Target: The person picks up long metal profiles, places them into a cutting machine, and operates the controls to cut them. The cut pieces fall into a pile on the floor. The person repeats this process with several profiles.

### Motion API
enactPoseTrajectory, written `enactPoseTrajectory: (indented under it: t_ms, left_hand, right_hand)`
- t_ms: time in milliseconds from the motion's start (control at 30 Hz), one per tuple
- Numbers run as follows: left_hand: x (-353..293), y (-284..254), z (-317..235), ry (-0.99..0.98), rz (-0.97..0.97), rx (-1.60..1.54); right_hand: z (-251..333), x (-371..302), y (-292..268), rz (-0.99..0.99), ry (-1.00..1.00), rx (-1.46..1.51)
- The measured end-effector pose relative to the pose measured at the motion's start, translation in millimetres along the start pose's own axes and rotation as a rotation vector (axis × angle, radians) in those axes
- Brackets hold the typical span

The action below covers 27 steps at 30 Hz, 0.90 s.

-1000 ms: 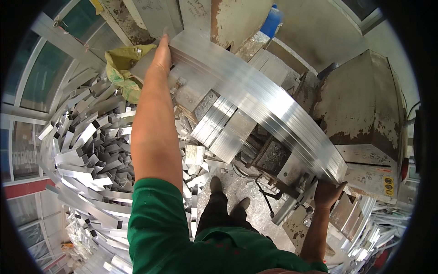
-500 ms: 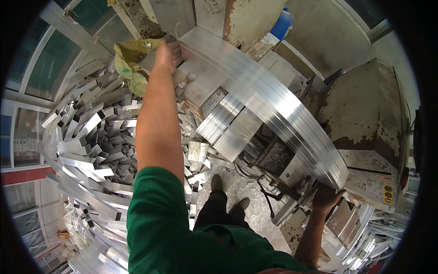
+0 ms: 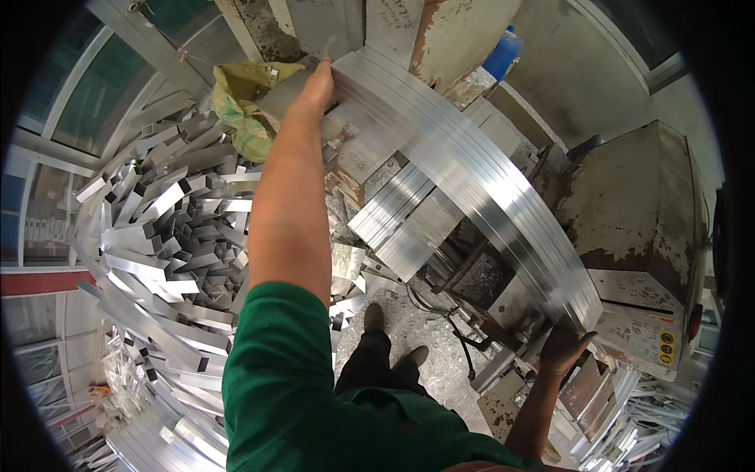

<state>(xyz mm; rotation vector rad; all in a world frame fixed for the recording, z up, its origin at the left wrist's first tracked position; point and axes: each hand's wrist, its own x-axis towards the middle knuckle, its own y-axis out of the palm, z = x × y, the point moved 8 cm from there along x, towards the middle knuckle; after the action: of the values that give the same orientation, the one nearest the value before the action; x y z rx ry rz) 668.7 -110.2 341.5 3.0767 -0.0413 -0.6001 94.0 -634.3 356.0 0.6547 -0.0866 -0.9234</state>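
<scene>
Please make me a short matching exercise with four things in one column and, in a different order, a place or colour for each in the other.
Column one:
1. Left hand
2. Right hand
3. Sack
4. Container at the top of the picture

Column two:
A. Blue
B. At the lower-right end of the long metal profiles
C. Yellow-green
D. At the upper-left end of the long metal profiles

Right pairs: 1-D, 2-B, 3-C, 4-A.

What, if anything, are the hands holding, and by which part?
The row of silvery metal bars: left hand at its far-left end, right hand at its near-right end. Whether they grip or merely press cannot be told.
</scene>
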Motion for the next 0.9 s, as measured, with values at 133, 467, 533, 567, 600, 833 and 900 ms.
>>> enactPoseTrajectory:
  t_ms: [133,467,533,567,600,833,900]
  left_hand:
    - [-3.1,-2.3,3.2,0.028,-0.011,-0.101]
    - [-18.2,5.6,-21.7,0.297,0.053,-0.273]
    - [-14.4,2.9,-23.4,0.373,0.056,-0.124]
    - [-11.1,-4.8,-20.5,0.348,0.023,-0.067]
    - [-15.8,-2.4,-25.9,0.322,0.001,-0.01]
    - [17.2,0.3,-11.1,0.351,-0.008,0.2]
    - [19.9,-3.1,-0.9,0.286,0.071,-0.013]
  right_hand:
    - [-3.1,1.0,5.8,-0.006,-0.014,0.015]
    - [13.5,-7.7,36.4,-0.131,-0.125,-0.005]
    - [12.8,-8.5,35.6,-0.112,-0.134,-0.039]
    - [8.7,-8.9,36.1,-0.089,-0.089,-0.023]
    - [8.6,-9.3,33.6,-0.074,-0.052,-0.009]
    - [11.8,-5.1,-5.6,-0.107,-0.024,0.045]
    - [7.9,-1.5,-25.4,-0.148,-0.121,0.011]
